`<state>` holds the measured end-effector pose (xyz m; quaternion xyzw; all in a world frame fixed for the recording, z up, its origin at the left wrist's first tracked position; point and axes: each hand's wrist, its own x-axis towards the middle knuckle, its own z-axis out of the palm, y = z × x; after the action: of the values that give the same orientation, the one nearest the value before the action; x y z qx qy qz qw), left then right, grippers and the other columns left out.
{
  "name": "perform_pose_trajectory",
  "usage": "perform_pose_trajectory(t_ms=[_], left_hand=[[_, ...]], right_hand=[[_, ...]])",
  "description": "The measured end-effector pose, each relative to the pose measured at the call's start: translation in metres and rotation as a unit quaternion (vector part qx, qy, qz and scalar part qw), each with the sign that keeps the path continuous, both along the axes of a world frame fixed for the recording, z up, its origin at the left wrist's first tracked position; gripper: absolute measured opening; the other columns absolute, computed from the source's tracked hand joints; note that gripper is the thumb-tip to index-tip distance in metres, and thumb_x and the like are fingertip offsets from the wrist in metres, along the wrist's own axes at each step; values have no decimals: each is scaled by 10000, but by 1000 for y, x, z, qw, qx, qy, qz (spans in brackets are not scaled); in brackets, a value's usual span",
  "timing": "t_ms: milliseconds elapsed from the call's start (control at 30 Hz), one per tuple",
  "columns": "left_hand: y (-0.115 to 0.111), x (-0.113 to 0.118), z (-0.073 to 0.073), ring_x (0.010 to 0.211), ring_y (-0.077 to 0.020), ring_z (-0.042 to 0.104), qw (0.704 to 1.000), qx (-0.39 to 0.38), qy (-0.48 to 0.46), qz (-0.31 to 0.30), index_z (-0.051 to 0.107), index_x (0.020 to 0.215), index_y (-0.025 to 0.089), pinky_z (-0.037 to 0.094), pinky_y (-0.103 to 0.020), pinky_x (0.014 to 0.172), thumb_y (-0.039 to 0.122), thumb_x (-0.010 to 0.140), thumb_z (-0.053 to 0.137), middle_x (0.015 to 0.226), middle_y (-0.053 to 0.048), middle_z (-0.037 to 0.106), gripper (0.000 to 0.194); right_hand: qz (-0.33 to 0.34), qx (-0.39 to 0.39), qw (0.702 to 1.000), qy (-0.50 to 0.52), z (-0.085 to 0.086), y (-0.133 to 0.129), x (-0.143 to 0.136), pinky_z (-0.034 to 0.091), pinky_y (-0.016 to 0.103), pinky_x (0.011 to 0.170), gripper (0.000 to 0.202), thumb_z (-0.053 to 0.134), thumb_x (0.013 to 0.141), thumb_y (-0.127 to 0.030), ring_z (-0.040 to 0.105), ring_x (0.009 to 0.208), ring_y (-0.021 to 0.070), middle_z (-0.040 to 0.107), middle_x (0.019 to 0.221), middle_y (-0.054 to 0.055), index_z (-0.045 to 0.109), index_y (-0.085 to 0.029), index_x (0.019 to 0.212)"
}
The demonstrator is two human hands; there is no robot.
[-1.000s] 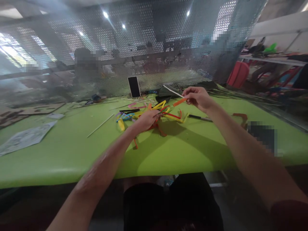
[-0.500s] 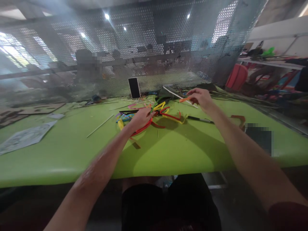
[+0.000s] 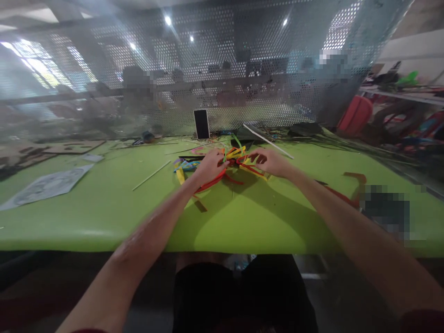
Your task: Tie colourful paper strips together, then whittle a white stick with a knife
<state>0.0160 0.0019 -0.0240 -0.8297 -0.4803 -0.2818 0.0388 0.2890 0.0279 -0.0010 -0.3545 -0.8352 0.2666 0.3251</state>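
Observation:
A bundle of coloured strips, yellow, red and blue among them, lies spread on the green tabletop. My left hand is closed on the bundle near its middle, thumb and fingers pressing the strips together. Just to the right, my right hand has its fingers curled beside the yellow and red loops. Whatever its fingertips hold is too small to make out.
A phone leans against a perforated metal screen. On the left lie a thin stick, a printed sheet and cardboard pieces. A white stick lies behind my right hand; a brown strip is farther right.
My right hand has come down and left to the bundle; the orange strip that was in its fingers no longer shows there. My left hand has kept its hold. The view has shifted slightly.

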Motion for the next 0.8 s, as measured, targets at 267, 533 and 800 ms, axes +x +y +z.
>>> perform_pose_trajectory(t_ms=[267,533,800], left_hand=[[-10,12,7,1107,-249,536,998,5,-14,-61,746,878,175,398,-415,1023,423,962,584,1127,-100,647,307],[-34,40,19,1142,-246,527,985,-25,20,-167,780,918,199,396,-388,1042,373,927,657,1147,-101,658,213],[-17,0,34,1141,-249,567,992,-7,6,-128,679,1253,213,416,-411,1041,360,958,589,1213,-110,634,342]], right_hand=[[-37,12,997,69,-10,-7,-18,506,302,701,406,645,695,-86,610,741,164,695,903,40,660,-201,1084],[-1,-42,996,80,-7,-17,-23,500,291,681,713,550,655,-49,614,696,155,682,880,11,548,-228,1346],[-30,55,997,36,-4,-17,-22,447,281,639,226,564,744,-134,574,673,141,697,930,56,670,-178,939]])
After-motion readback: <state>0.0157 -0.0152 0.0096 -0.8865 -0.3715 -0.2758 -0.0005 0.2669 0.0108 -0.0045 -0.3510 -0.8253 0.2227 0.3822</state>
